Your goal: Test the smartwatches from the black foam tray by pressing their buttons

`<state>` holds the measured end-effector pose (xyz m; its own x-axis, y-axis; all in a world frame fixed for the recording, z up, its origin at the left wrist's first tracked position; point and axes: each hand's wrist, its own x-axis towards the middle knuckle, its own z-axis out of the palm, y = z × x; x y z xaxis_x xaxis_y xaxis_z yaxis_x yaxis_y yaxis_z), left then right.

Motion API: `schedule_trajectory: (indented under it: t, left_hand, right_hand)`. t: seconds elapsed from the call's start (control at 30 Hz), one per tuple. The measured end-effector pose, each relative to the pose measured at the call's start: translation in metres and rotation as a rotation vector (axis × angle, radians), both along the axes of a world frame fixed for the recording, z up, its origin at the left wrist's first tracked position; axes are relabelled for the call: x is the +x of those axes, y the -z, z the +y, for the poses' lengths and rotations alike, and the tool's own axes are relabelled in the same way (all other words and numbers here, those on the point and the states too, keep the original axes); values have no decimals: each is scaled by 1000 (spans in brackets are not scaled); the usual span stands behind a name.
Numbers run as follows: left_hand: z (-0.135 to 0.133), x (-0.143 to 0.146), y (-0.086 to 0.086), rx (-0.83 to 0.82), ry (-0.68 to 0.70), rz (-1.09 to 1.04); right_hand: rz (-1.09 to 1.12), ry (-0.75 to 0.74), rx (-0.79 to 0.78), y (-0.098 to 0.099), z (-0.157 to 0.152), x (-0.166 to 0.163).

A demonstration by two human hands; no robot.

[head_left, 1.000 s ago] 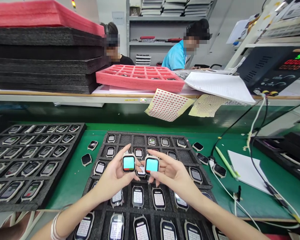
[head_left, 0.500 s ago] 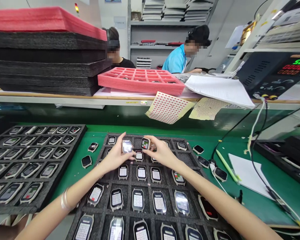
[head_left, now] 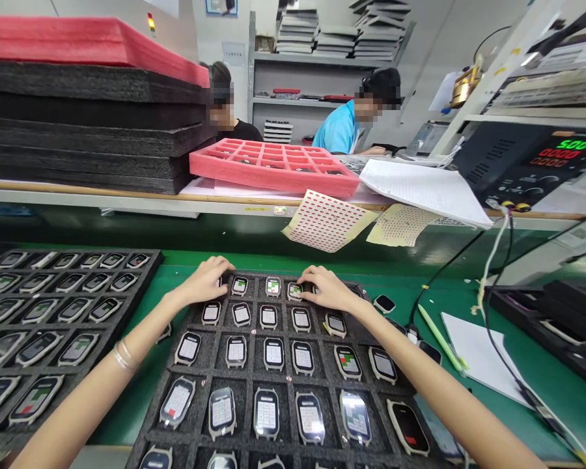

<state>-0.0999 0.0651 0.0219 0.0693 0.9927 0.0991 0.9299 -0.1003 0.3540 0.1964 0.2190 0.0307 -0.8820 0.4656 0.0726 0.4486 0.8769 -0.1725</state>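
Note:
A dark foam tray (head_left: 254, 332) of smartwatches with lit screens lies in front of me. My left hand (head_left: 206, 281) is at its back left corner, fingers closed around a smartwatch (head_left: 219, 282) that they mostly cover. My right hand (head_left: 326, 288) reaches into the back row, its fingertips closed on the edge of a smartwatch (head_left: 294, 291) in its cell. Between the hands, two more smartwatches, one with a green and white screen (head_left: 273, 286), sit in back-row cells. Nearer rows hold several others, such as a watch with a white grid screen (head_left: 274, 352).
A second watch tray (head_left: 127, 306) stands at the left. Loose watches (head_left: 385, 303), a green pen (head_left: 440, 339), white paper (head_left: 483, 355) and cables lie at the right. On the shelf above are a red foam tray (head_left: 273, 172), stacked black foam and a power supply (head_left: 522, 163). Two people sit beyond.
The two watches held up above the tray are no longer in the air. My hands have moved apart and down to the tray's back row, left hand leftward, right hand rightward.

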Motion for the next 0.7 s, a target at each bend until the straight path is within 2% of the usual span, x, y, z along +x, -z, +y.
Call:
schedule_trajectory:
  t: [0.13, 0.23, 0.37, 0.53, 0.7]
  left_hand:
    - [-3, -18, -8, -156, -82, 107]
    - [2, -22, -4, -232, -134, 123]
    - [7, -24, 4, -222, -172, 23]
    - [-5, -21, 3, -47, -203, -329]
    - [-32, 14, -16, 125, -149, -856]
  right_hand:
    - [-40, 2, -12, 1, 3, 3]
    - [-23, 28, -16, 7, 0, -8]
    - [48, 43, -77, 13, -2, -16]
    - [268, 37, -250, 11, -11, -15]
    - [545, 49, -550, -4, -39, -18]
